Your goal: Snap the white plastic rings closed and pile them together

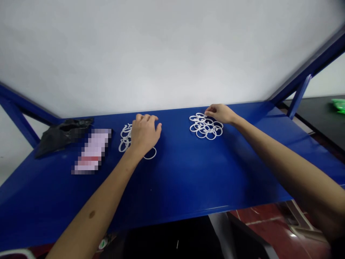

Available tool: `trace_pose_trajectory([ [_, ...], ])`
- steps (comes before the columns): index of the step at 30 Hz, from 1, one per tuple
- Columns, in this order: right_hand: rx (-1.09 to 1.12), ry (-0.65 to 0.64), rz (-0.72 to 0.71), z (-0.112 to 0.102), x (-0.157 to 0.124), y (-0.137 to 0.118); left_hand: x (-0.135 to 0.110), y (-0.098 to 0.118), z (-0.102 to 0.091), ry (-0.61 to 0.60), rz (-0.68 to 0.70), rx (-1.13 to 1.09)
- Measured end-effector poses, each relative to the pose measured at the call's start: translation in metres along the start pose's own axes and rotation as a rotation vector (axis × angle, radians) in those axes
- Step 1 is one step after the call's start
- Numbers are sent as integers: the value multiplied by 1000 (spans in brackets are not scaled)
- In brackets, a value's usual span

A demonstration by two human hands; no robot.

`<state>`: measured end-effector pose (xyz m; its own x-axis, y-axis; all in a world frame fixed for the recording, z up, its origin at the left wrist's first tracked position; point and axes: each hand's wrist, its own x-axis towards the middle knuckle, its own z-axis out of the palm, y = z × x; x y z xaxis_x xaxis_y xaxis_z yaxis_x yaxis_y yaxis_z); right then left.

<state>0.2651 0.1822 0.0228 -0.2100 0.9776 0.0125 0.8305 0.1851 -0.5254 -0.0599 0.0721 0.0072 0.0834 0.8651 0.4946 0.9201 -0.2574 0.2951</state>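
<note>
My left hand (145,133), palm down with its fingers apart, hovers over or rests at the right side of a small group of white plastic rings (124,145). It covers part of that group. One loose white ring (150,153) lies flat beside its wrist. Farther right, a larger pile of overlapping white rings (203,129) with small tabs is spread on the blue table. My right hand (219,113) is at the far edge of this pile, with thumb and fingers pinched at a ring (201,115); the exact contact is partly hidden.
The blue table (178,180) meets a pale wall at the back, with blue metal bars at both sides. A blurred-out phone-like object (93,149) and a crumpled black bag (63,136) lie at left. A dark surface with a green item (339,105) stands far right.
</note>
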Motion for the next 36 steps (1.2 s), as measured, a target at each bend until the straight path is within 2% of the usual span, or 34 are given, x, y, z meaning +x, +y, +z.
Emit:
trace_pose_trajectory([
  [2, 3, 41, -13, 0, -1, 0, 12, -9, 2, 11, -21, 81],
  [4, -6, 146, -57, -1, -5, -2, 20, -16, 5, -49, -31, 170],
  [7, -50, 346, -195, 4, -17, -10, 20, -22, 9, -138, 8, 250],
  [9, -62, 397, -301, 13, -30, -20, 16, -23, 11, -151, 37, 259],
  [13, 25, 292, -465, 45, -64, -49, 7, -21, 12, -124, 103, 254],
  [16, 141, 214, -497, 72, -88, -75, -1, -9, 5, -85, 194, 191],
  [21, 491, 154, -359, 93, -113, -103, -31, 28, -8, -47, 345, -124],
  [24, 690, 86, -280, 95, -120, -105, -49, 45, -10, 16, 345, -324],
  [26, 767, 60, -266, 94, -122, -104, -57, 51, -8, 72, 286, -427],
  [29, 769, 109, -291, 93, -124, -103, -59, 55, -6, 171, 40, -592],
  [30, 755, 125, -309, 92, -124, -103, -59, 55, -6, 166, -59, -656],
  [32, 719, 133, -355, 92, -125, -103, -57, 53, -6, 77, -225, -788],
  [34, 667, 128, -412, 91, -127, -103, -56, 51, -6, -23, -332, -896],
  [36, 610, 130, -467, 90, -128, -103, -56, 49, -5, -41, -392, -949],
])
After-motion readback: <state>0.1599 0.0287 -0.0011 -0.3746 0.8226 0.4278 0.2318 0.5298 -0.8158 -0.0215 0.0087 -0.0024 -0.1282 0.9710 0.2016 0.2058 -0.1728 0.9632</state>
